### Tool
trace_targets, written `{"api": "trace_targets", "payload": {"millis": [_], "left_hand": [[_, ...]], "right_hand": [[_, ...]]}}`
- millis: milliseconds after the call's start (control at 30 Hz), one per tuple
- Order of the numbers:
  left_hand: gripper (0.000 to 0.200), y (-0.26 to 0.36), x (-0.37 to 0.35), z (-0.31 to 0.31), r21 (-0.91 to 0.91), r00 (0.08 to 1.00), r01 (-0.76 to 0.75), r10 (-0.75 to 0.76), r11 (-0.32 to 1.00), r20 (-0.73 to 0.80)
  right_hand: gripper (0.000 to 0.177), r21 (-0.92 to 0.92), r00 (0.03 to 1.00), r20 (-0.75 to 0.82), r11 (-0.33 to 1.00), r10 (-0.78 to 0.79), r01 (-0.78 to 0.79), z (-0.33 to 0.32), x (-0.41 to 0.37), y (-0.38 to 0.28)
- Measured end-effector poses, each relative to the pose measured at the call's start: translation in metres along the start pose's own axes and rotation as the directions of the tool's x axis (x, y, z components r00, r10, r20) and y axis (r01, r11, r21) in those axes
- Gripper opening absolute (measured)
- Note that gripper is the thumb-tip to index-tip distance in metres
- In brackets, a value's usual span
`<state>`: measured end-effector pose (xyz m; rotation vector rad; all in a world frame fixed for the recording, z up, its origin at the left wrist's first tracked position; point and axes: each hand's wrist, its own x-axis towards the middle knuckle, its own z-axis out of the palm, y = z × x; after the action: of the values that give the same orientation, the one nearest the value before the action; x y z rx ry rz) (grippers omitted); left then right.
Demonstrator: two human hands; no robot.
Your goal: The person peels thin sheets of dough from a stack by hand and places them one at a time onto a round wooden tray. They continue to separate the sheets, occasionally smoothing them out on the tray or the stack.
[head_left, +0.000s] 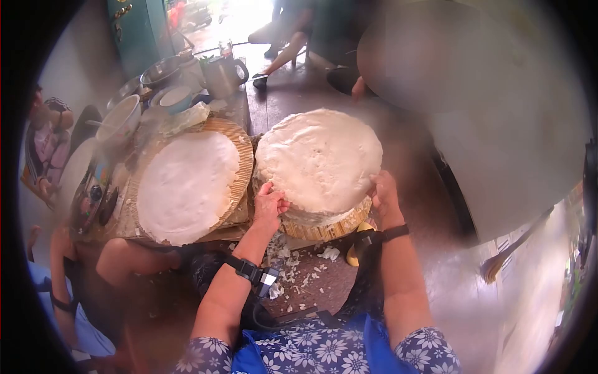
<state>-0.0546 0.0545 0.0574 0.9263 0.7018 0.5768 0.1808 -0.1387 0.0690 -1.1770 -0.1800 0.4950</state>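
Lying on a round mat [330, 232], a pale stack [319, 161] left the mat's near edge bare. The left hand [271, 204] touched the stack's near-left rim, the right hand [385, 193] its right; whether either gripped, I could not tell. Leftward, a second mat [245, 149] carried a white sheet [187, 187], its right edge uncovered. Open floor [283, 103] lay beyond.

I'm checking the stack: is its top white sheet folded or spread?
Spread: the top sheet lies broad and round, left hand and right hand at its edge.
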Motion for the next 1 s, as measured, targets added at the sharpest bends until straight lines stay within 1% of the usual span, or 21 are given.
{"api": "trace_targets", "payload": {"millis": [100,167,200,300,367,400,500,600,700,733,833,867,1000], "left_hand": [[0.040,-0.008,0.009,-0.007,0.049,0.999,0.041,-0.040,0.998,-0.019],[0.037,-0.010,0.011,-0.007,0.051,0.999,0.046,-0.045,0.998,-0.028],[0.035,-0.010,0.013,-0.008,0.029,0.999,0.047,-0.047,0.998,-0.002],[0.026,-0.013,0.018,-0.015,-0.024,0.997,0.050,-0.048,0.998,0.055],[0.019,-0.017,0.021,-0.018,-0.040,0.996,0.045,-0.042,0.998,0.075],[0.019,-0.016,0.020,-0.017,-0.020,0.996,0.047,-0.045,0.999,0.078],[0.019,-0.012,0.019,-0.014,0.022,0.996,0.040,-0.042,0.999,0.082],[0.018,-0.011,0.020,-0.016,0.041,0.996,0.038,-0.041,0.998,0.082],[0.015,-0.006,0.016,-0.014,0.066,0.995,0.064,-0.068,0.996,0.070],[0.013,-0.004,0.015,-0.014,0.080,0.996,0.060,-0.066,0.995,0.064],[0.006,-0.002,0.015,-0.013,0.145,0.998,0.034,-0.042,0.989,0.051],[0.005,-0.002,0.015,-0.013,0.158,0.998,0.026,-0.034,0.987,0.051],[0.004,-0.007,0.019,-0.014,0.246,0.999,0.001,-0.010,0.969,0.034]], "right_hand": [[0.018,0.018,0.999,-0.044,1.000,0.015,-0.014,-0.003,0.007,0.014],[0.018,-0.092,0.997,-0.077,0.996,0.000,-0.007,0.000,0.001,0.012],[0.018,-0.149,0.996,-0.092,0.989,-0.013,0.000,0.003,-0.001,0.008],[0.018,-0.172,0.991,-0.118,0.984,-0.062,0.041,0.003,0.006,0.012],[0.017,-0.245,0.984,-0.129,0.966,-0.121,0.087,0.003,0.010,0.013],[0.017,-0.282,0.979,-0.134,0.953,-0.151,0.108,0.003,0.010,0.013],[0.015,-0.593,0.952,-0.146,0.794,-0.267,0.132,0.005,0.012,0.009],[0.019,-0.698,0.951,-0.226,0.716,-0.212,-0.007,0.016,0.001,-0.006],[0.023,-0.796,0.878,-0.061,0.554,-0.474,0.244,-0.019,0.029,0.024],[0.028,-0.819,0.884,-0.080,0.536,-0.460,0.204,-0.022,0.031,0.024],[0.032,-0.787,0.915,-0.120,0.599,-0.384,0.148,-0.025,0.035,0.021],[0.035,-0.804,0.920,-0.120,0.580,-0.374,0.131,-0.025,0.035,0.019],[0.035,-0.852,0.905,-0.089,0.502,-0.417,0.147,-0.018,0.028,0.014]]}}
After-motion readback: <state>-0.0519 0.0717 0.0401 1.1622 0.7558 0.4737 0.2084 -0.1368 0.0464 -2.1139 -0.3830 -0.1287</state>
